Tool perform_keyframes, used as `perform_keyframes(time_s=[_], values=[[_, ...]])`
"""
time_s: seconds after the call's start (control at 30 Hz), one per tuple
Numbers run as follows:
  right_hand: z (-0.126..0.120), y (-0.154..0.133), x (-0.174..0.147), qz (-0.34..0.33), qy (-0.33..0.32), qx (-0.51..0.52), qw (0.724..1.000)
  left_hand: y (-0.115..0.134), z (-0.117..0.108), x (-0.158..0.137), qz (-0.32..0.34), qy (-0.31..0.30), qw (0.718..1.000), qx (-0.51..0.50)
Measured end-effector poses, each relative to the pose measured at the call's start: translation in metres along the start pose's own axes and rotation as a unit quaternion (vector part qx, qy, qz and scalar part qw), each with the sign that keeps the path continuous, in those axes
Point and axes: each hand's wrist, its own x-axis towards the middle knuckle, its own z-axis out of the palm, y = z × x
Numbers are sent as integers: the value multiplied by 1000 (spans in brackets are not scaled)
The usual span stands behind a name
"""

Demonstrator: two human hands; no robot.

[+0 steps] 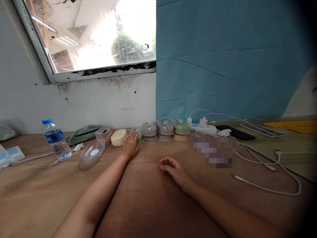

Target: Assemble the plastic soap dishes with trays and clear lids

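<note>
Left hand (131, 145) partly hiding green box (140, 133), its grip unclear, right hand (174, 170) loosely open

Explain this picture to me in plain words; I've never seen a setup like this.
There is no machine: these are a person's own bare hands. The single view comes from a camera worn on the head, looking forward and down. The left hand has its fingers over a low green box. The right hand, loosely curled, holds nothing visible. Along the brown table sit cream pieces, gray stacked boxes, a clear container, a water bottle and a white cable.
</note>
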Motion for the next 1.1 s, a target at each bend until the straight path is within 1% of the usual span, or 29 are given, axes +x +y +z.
perform_keyframes(time_s=[0.13,0.2,0.27,0.37,0.5,0.63,0.67,0.73,0.8,0.87,0.97,1.1], values=[[1,-1,-1,2,-2,7,1000,1,10,6,-13,-2,1000,-12],[1,-2,-1,6,-2,10,1000,1,8,6,-19,1,1000,-20],[1,-3,-2,8,-2,7,1000,2,2,1,-22,4,999,-31],[0,-4,-3,7,-4,-5,1000,10,-15,-17,-30,14,998,-52],[0,-2,-2,-18,-5,-28,999,29,-51,-52,-50,26,995,-80],[0,1,-1,-41,-10,-53,998,50,-89,-82,-114,-3,975,-190],[0,1,-1,-45,-11,-61,997,53,-96,-87,-114,-13,971,-211],[0,1,-1,-53,-11,-74,996,58,-104,-92,-83,-27,968,-237],[-2,0,-1,-59,-6,-81,995,59,-107,-93,-45,-34,968,-246],[-4,-1,-1,-62,2,-83,995,58,-106,-92,-33,-38,965,-258],[-6,0,0,-59,16,-87,994,54,-101,-90,-62,-49,946,-314],[-8,3,3,-50,27,-81,995,49,-97,-90,-105,-70,904,-409]])
